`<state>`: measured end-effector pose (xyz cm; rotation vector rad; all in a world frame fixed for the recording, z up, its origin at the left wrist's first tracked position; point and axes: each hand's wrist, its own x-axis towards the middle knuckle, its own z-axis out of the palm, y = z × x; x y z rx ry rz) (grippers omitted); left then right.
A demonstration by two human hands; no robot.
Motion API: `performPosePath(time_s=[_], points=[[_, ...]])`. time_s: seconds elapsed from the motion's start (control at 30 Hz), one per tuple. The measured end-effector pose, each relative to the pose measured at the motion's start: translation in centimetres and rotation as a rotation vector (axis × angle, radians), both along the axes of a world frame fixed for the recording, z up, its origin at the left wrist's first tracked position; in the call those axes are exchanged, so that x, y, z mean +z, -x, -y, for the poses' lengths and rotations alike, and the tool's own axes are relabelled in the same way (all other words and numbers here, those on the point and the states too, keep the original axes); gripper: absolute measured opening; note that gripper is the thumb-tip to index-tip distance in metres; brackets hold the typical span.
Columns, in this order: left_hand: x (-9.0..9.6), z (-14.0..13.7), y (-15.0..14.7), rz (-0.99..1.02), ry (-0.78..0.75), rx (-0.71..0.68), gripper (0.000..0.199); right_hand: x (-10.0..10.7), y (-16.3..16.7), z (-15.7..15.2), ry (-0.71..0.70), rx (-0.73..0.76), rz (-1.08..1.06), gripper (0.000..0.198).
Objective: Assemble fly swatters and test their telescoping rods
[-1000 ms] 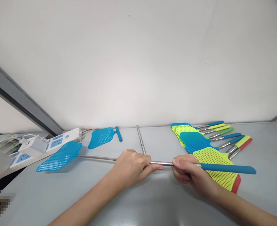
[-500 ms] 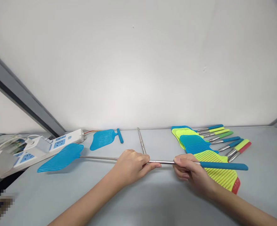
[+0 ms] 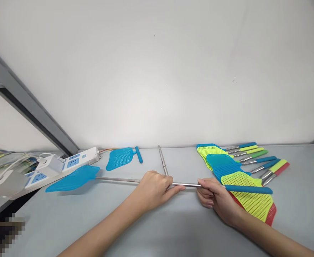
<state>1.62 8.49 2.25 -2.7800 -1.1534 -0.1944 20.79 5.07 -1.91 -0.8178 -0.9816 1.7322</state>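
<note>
A blue fly swatter point(image 3: 75, 178) with a telescopic metal rod lies level across my view, its head to the left and its blue grip to the right. My left hand point(image 3: 155, 189) is closed around the middle of the rod. Near the grip, my right hand point(image 3: 212, 196) pinches the rod between thumb and fingers. Just behind my left hand, a separate metal rod point(image 3: 162, 160) lies on the table, its near end hidden by the hand. A loose blue swatter head point(image 3: 120, 159) and a short blue handle sleeve point(image 3: 139, 155) rest farther back.
Several blue, yellow, green and red swatters point(image 3: 223, 166) overlap in a row at the right. A white power strip point(image 3: 86, 156) with plugs and cables stands at the left, by a grey metal post point(image 3: 39, 103). The white wall point(image 3: 159, 71) rises behind the grey table point(image 3: 114, 221).
The view has shifted slightly, moving the scene a little to the right. The swatter's blue grip has drawn left towards my right hand. Both hands keep their hold.
</note>
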Motion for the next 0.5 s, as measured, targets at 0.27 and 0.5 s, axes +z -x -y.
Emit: performPosePath(time_s=[0.27, 0.5], points=[[-0.03, 0.04, -0.06, -0.007, -0.021, -0.017, 0.05, -0.18, -0.07, -0.01, -0.005, 0.022, -0.01, 0.041], [0.08, -0.12, -0.02, 0.025, -0.097, -0.027, 0.05, -0.18, -0.05, 0.15, -0.035, 0.016, 0.01, 0.041]])
